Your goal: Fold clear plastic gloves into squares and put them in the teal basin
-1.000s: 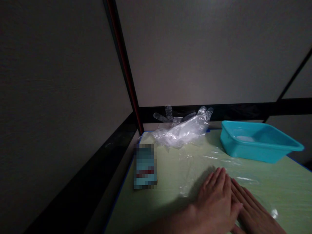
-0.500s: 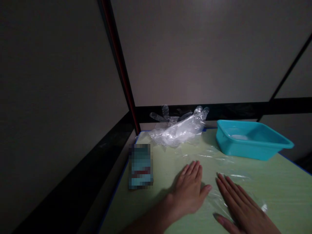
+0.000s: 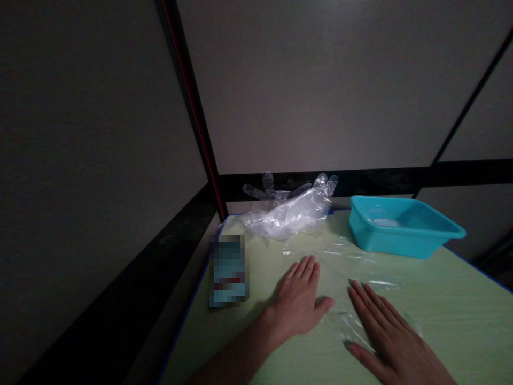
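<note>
A clear plastic disposable glove point(image 3: 340, 307) seems to lie spread on the pale green table point(image 3: 460, 321), though its outline is hard to make out. My left hand point(image 3: 298, 299) rests palm down at its left side, fingers stretched out and thumb apart. On the right, my right hand point(image 3: 390, 334) is also flat, fingers together and thumb spread, over the clear plastic. Neither hand grips anything. Beyond them a heap of clear plastic gloves point(image 3: 288, 214) lies at the far edge, some glove fingers sticking up.
A turquoise plastic basin point(image 3: 401, 240) stands at the back right, with something pale inside. At the left edge lies a pixelated rectangular packet point(image 3: 228, 271). Wall panels point(image 3: 312, 91) rise behind the table and along its left side.
My left hand has slid slightly left and away from me, widening the gap between the hands. Everything in view has shifted a little left as the camera turned.
</note>
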Demonstrator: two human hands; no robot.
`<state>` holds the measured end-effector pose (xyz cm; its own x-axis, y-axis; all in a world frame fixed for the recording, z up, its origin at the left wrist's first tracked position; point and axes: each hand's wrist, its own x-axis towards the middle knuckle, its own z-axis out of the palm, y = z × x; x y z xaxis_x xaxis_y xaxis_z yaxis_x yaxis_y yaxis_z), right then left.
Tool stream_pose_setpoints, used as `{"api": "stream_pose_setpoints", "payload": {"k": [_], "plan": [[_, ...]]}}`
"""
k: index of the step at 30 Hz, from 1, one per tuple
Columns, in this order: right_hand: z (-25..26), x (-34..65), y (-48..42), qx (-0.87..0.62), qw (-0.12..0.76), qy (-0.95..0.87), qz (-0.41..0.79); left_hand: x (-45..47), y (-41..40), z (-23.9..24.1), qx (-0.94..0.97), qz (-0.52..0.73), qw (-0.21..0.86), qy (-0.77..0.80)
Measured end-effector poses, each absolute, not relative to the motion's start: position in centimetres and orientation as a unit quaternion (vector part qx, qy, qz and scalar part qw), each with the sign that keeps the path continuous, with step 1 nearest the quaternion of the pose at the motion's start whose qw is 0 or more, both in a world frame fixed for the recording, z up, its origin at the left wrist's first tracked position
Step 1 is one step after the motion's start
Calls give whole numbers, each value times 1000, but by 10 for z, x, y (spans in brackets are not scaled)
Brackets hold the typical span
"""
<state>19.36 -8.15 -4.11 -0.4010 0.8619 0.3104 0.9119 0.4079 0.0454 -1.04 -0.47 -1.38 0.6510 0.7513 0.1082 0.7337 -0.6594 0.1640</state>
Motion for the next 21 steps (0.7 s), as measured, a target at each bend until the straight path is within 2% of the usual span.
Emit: {"api": "stream_pose_setpoints", "payload": {"k": [7, 13, 21], "plan": [[-42, 201, -89, -555, 128, -820, -62, -10, -5, -11, 914, 74, 50, 396], [-48, 237, -94, -638, 112, -760, -52, -10, -4, -11, 915, 78, 46, 394], [-22, 238, -74, -639, 106, -762, -20, -10, -4, -7, 920, 67, 44, 383]]}}
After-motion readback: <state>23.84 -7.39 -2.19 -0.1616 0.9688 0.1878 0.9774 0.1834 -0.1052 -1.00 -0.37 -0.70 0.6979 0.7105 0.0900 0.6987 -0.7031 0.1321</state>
